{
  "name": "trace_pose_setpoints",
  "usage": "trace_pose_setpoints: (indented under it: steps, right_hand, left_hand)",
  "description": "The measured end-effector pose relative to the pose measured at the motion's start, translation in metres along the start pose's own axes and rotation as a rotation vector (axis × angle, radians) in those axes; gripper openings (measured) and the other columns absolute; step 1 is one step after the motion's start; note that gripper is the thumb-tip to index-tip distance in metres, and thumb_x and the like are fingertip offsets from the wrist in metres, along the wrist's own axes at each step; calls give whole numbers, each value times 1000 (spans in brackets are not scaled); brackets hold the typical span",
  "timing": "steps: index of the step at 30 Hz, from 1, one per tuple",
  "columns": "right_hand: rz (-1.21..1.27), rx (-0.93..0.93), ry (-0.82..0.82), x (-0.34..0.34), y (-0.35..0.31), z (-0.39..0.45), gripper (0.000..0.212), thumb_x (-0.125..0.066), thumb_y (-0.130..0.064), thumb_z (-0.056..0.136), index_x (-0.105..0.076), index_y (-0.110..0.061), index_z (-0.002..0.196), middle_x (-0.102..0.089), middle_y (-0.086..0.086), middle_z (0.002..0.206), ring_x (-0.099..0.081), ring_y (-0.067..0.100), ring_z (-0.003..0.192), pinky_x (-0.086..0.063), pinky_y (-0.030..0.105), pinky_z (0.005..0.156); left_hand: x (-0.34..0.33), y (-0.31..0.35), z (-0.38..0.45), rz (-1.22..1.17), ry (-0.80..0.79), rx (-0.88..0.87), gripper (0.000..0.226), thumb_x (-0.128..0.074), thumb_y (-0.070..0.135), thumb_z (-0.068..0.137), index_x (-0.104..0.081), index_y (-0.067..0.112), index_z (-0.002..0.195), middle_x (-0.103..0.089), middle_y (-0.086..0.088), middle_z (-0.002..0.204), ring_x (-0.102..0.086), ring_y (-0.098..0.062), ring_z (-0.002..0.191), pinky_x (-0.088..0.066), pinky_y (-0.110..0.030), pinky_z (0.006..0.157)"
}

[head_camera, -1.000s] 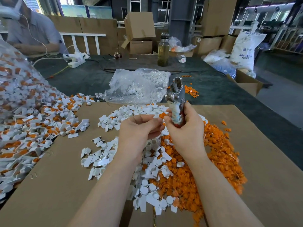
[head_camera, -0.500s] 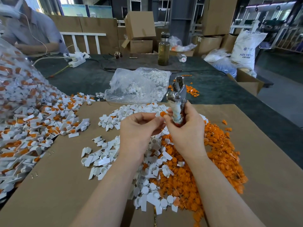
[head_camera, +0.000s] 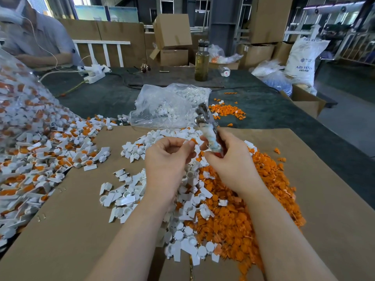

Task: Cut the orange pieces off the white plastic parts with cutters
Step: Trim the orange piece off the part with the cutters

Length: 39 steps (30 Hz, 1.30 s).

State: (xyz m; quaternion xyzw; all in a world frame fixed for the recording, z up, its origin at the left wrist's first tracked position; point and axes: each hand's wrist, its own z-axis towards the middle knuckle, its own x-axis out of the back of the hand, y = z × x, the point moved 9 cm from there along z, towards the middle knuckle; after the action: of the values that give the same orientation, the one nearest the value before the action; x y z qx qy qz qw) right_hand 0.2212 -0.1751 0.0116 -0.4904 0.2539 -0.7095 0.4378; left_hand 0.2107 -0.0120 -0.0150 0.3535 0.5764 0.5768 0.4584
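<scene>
Left hand (head_camera: pixel 168 159) raised over the cardboard, fingers curled, pinching a small white plastic part with an orange piece (head_camera: pixel 190 141) at its fingertips, right hand (head_camera: pixel 229 159) just beside, gripping upright metal cutters with wrapped handles (head_camera: pixel 208 128), blades pointing away above the part

This is a factory packing floor. Stacked cardboard boxes (head_camera: pixel 172 31) and a resin sack (head_camera: pixel 304 57) stand beyond the bench's (head_camera: pixel 105 98) far edge.

Dark green table (head_camera: pixel 263 110) carries brown cardboard (head_camera: pixel 71 230) (heaped with white parts (head_camera: pixel 121 199), orange pieces (head_camera: pixel 233 220)).
</scene>
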Motion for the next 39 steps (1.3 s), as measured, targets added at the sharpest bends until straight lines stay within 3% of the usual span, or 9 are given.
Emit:
trace_pose_setpoints:
  steps: [4, 7, 12, 17, 20, 25, 28, 34, 39]
  right_hand:
    - [-5, -34, -140, 4, 6, -1, 19, -68, -10, 83, -63, -17, 99, -66, -1, 87, -60, 11, 76, -49, 29, 68]
    - [-20, -41, -262, -1, 7, -5, 16, -70, -12, 82, -61, -22, 91, -61, -5, 80, -54, 4, 67, -42, 19, 60]
    - [-61, -60, -374, -10, 7, -7, 21, -72, -16, 81, -63, -17, 100, -66, 3, 93, -61, 20, 85, -49, 44, 78]
    - [-57, -64, -428, -14, 7, -10, 24, -70, -17, 84, -64, -17, 108, -69, 0, 101, -63, 17, 92, -50, 46, 86]
    - [-57, -49, -437, -17, 5, -11, 19, -68, -13, 85, -65, -13, 104, -69, 5, 97, -63, 22, 89, -50, 47, 83]
    - [-88, -12, -418, -19, 4, -10, 17, -66, -9, 85, -62, -25, 89, -56, -12, 68, -48, 2, 59, -39, 28, 59]
    - [-109, 2, -406, -20, 2, -10, 25, -64, -8, 85, -57, -32, 82, -54, -13, 64, -46, 3, 55, -36, 25, 53]
    - [-159, 18, -403, -23, 3, -8, 22, -61, -8, 85, -57, -28, 81, -60, 2, 73, -52, 16, 61, -42, 36, 57]
    - [-157, 23, -382, -25, 4, -8, 31, -60, -4, 83, -51, -32, 73, -50, -9, 61, -46, 2, 52, -35, 16, 48]
  left_hand:
    - [2, 6, 2, 6, -6, -47, 6, -74, 9, 86, -69, 11, 82, -72, 2, 65, -71, -11, 65, -58, -19, 65]
    - [3, 9, 4, -11, -11, -79, 5, -71, 7, 87, -69, 10, 84, -71, 5, 65, -70, -10, 66, -57, -18, 66]
    - [4, 16, 3, -50, -36, -146, 7, -67, 3, 89, -67, 7, 84, -69, 7, 62, -68, -4, 61, -52, -12, 61]
    - [1, 19, 4, -58, -51, -179, 13, -67, 1, 89, -66, 11, 81, -68, 8, 61, -67, -3, 60, -52, -13, 61]
    - [2, 19, 4, -69, -62, -190, 13, -66, 0, 90, -66, 11, 81, -68, 7, 62, -67, -3, 60, -51, -12, 61]
    - [3, 18, 5, -106, -74, -182, 15, -65, 0, 90, -64, 11, 80, -67, 8, 61, -65, -3, 58, -51, -13, 61]
    - [2, 18, 4, -128, -77, -182, 15, -64, -1, 90, -64, 10, 80, -67, 9, 60, -64, -2, 57, -51, -13, 60]
    - [3, 20, 4, -136, -79, -197, 16, -63, -2, 90, -64, 9, 79, -66, 9, 60, -63, -2, 57, -51, -13, 61]
    - [3, 18, 6, -133, -80, -182, 16, -63, -3, 91, -64, 8, 80, -67, 8, 61, -63, -3, 58, -52, -14, 62]
